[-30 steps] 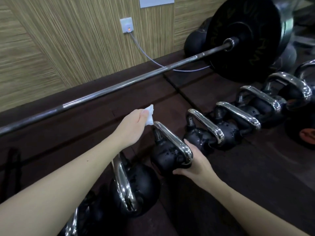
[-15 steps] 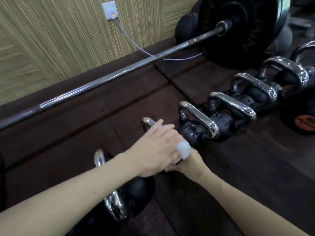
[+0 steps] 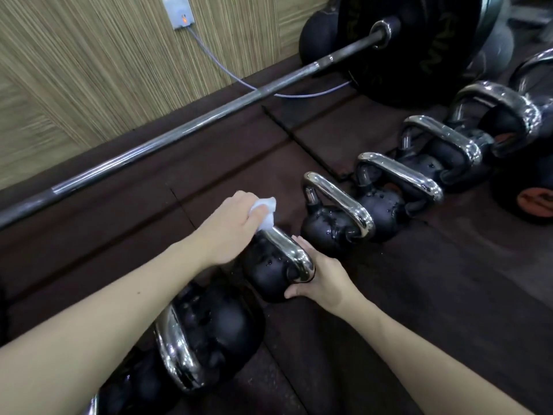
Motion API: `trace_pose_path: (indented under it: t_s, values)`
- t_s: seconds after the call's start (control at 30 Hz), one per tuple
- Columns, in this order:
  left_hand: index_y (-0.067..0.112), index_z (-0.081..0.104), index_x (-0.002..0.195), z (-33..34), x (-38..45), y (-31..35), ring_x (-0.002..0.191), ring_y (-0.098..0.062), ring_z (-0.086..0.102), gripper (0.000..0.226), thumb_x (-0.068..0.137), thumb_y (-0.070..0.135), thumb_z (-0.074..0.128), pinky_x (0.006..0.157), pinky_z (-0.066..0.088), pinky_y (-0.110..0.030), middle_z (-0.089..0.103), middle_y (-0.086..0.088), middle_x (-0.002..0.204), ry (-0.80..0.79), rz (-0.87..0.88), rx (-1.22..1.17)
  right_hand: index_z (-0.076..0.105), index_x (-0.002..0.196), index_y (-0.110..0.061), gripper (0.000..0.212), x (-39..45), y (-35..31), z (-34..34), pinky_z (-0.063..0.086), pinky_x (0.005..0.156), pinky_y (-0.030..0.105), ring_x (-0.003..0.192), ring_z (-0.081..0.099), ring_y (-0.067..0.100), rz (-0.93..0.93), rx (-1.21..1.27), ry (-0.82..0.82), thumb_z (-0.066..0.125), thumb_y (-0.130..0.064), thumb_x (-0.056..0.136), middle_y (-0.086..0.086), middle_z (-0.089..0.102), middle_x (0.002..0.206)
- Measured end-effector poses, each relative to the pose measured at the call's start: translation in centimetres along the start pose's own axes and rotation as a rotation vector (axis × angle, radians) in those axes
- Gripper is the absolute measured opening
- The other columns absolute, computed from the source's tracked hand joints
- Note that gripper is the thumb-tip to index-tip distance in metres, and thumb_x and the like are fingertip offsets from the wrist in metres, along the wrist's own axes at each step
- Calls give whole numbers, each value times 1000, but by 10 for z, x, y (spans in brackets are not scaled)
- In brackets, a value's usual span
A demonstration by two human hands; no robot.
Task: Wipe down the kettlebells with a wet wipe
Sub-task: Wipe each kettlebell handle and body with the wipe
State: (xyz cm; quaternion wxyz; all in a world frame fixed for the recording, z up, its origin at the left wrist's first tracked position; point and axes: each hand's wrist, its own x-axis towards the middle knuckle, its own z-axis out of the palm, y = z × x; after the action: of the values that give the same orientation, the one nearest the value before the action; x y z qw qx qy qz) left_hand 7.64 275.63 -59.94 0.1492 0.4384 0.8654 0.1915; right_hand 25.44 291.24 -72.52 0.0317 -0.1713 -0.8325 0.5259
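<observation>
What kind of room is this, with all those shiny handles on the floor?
Most likely a gym's weights area. A row of black kettlebells with chrome handles sits on dark rubber floor mats, and a long barbell loaded with a big black weight plate lies by the wall.

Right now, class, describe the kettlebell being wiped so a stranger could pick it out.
Find the long barbell by the wall; a row of chrome-handled kettlebells runs beside it. The kettlebell is the only one touched: left hand presses a white wipe on its handle, right hand steadies it.
</observation>
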Motion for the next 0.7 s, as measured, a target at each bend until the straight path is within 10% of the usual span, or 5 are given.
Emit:
trace_pose_path:
  t_s: [0.17, 0.3, 0.57, 0.7]
  values:
    - [29, 63, 119, 17, -26, 50, 135, -23, 50, 47, 107, 47, 21, 130, 12, -46, 62, 5, 121, -88, 244, 408, 53, 148, -28, 112, 0, 8, 2, 47, 111, 31, 132, 59, 6, 13, 26, 11, 95, -51, 47, -10, 65, 140]
    - [22, 65, 126, 38, -41, 64, 125, -21, 55, 42, 109, 47, 35, 130, 16, -44, 62, 3, 126, -121, 495, 580, 58, 144, -16, 94, -3, 11, 5, 53, 106, 37, 125, 64, 12, 12, 87, 26, 83, -55, 61, 2, 67, 137]
    - [33, 60, 109, 4, -3, 5, 107, -15, 48, 42, 111, 53, 23, 109, 39, -44, 52, 15, 106, 9, 68, 196, 33, 156, -49, 121, 4, 9, 0, 23, 115, 9, 142, 25, -15, -48, 27, -4, 99, -42, 55, -33, 26, 154]
    - [40, 60, 111, 14, -14, 29, 110, -12, 48, 35, 112, 42, 25, 122, 27, -48, 53, 18, 102, 4, 194, 357, 37, 154, -50, 120, 3, 8, 1, 31, 116, 13, 142, 35, -12, -28, 33, 4, 99, -45, 52, -29, 35, 157]
